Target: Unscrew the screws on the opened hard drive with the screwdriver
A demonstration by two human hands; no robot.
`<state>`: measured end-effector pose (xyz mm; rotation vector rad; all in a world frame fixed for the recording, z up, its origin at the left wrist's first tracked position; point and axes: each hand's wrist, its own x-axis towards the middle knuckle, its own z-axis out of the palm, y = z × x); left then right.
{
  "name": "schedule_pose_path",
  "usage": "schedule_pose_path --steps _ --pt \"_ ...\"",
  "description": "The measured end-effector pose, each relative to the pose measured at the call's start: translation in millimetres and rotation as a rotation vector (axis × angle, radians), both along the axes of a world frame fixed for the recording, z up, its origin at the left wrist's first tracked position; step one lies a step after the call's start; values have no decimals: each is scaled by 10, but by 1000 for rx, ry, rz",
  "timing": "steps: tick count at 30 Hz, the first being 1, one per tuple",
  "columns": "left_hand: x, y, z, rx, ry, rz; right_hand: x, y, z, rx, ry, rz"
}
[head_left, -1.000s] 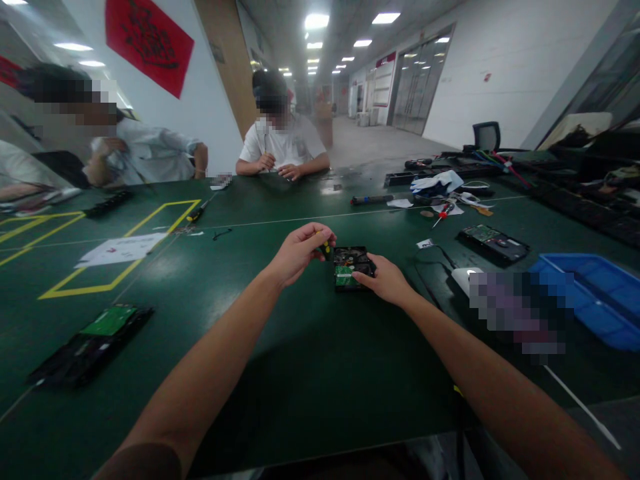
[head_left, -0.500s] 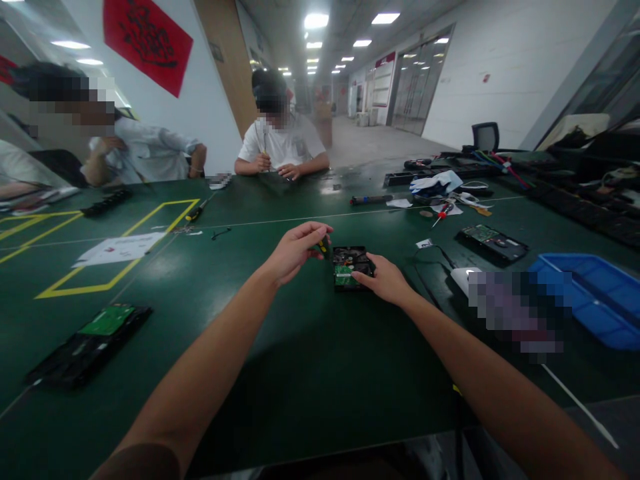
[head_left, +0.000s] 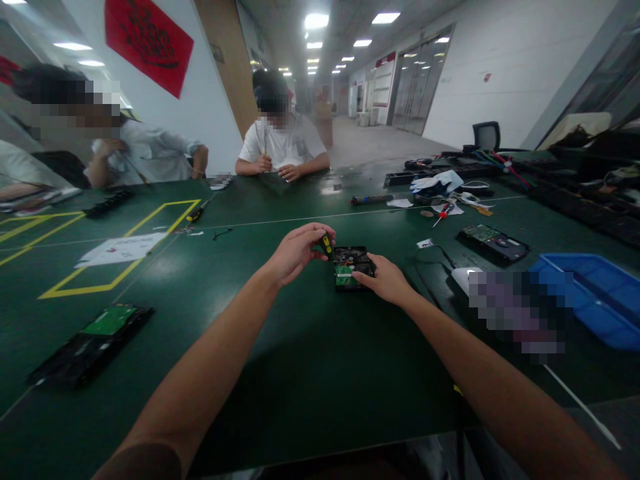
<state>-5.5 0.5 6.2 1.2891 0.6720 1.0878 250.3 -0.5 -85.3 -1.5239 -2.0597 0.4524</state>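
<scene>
"Dark green tabletop (head_left: 310, 387) runs right across, with a person in white (head_left: 300, 140) seated opposite. What about the near hands?"

"Left hand (head_left: 299, 255) has its thumb and fingers pinched around a yellow-and-black tool (head_left: 327, 245), held tilted."

"Is the tool on anything?"

"It's right at the left edge of a black drive (head_left: 344, 271) with a green board. Whether the tip touches, I can't tell."

"And where's that drive?"

"On the table, in front of the wearer, just past the middle of the view. Right hand (head_left: 387, 279) grips its right side, thumb over the top; the other fingers are mostly hidden."

"Anything round about?"

"Another drive (head_left: 93, 343) lies well off to the left, near papers (head_left: 120, 250) within a yellow outline. On the right, a third drive (head_left: 493, 243) sits near a blue tray (head_left: 600, 323)."
</scene>
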Motion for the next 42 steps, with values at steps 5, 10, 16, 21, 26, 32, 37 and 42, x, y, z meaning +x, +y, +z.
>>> schedule_pose_path --steps 5,10,16,21,26,32,37,42 --pt "-3 17 6 -49 0 24 -5 4 5 8 -11 10" --pt "24 -11 22 -89 -62 0 -7 2 0 13 -11 -11" --pt "58 -50 21 -35 -30 34 -4 4 -4 8 -2 -2" --pt "46 -32 -1 18 38 64 -8 9 -11 8 -12 -12" --pt "31 -35 6 10 61 41 -7 8 -24 12 -18 -20" --pt "54 -71 31 -25 -6 10 -11 11 -31 -1 -9 -34" --pt "44 -58 16 -72 -50 -5 -15 3 -10 6 2 -29" --pt "32 -38 14 -18 -4 -22 -15 7 -30 1 13 -43"
